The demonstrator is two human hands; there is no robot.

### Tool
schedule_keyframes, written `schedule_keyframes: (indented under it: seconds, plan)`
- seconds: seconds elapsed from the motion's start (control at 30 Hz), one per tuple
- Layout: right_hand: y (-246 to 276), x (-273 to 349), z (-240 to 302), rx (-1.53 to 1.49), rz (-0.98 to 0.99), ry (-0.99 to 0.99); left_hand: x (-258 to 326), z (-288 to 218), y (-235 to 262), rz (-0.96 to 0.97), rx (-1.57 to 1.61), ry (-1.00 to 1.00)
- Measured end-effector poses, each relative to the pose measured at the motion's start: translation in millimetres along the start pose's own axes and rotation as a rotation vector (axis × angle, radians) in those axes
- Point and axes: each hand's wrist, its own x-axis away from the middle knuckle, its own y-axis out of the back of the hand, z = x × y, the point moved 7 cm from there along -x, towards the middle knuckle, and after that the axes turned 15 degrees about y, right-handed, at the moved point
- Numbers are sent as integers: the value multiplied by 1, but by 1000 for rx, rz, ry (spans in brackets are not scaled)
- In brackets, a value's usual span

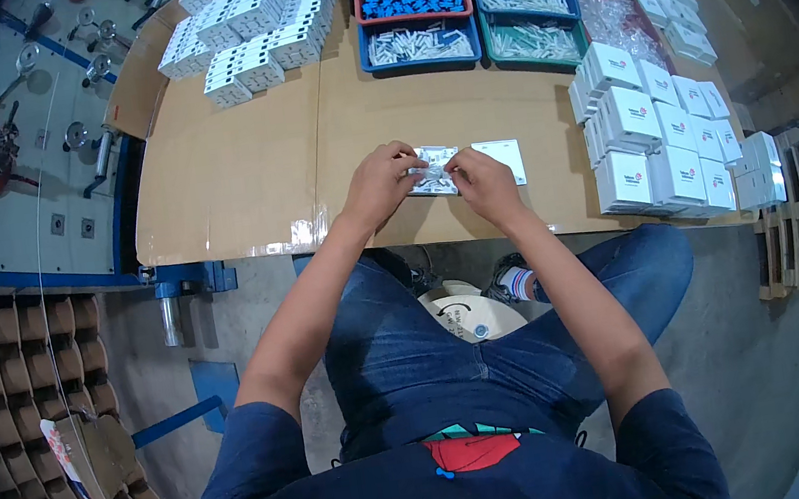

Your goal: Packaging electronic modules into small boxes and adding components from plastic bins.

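On the cardboard-covered table in front of me lies an open white box (pixel 435 185), with small silvery and clear parts inside. A flat white panel (pixel 505 155), perhaps its lid, lies against its right side. My left hand (pixel 377 187) reaches in from the left, thumb and fingers closed at the box's left part. From the right, my right hand (pixel 487 187) pinches close to the box's right edge. Between the fingertips shows a small clear piece (pixel 433 172), which both hands seem to grip. Its exact kind is too small to tell.
Stacked white cases (pixel 253 16) stand at the back left. Small blue parts fill a red bin (pixel 415 17) at the back; blue bins (pixel 422 66) and a green bin (pixel 536 60) hold white pieces. White boxes (pixel 673 138) are piled at right. A blue metal machine (pixel 13 149) adjoins the table's left.
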Motion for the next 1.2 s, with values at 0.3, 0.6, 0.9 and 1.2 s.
schedule_keyframes:
  seconds: [0.3,0.6,0.9,1.2]
  plan:
    - [3,-3,-2,27,73,40,2,-7,-2,40,-43,-59]
    - [2,-4,-5,12,170,-25,7,-11,-1,-34,-102,-172]
    - [-1,-4,-10,35,129,-30,28,-22,-6,13,-270,-212]
    - [-1,-12,-17,32,261,10,38,-18,-17,-5,-264,-188]
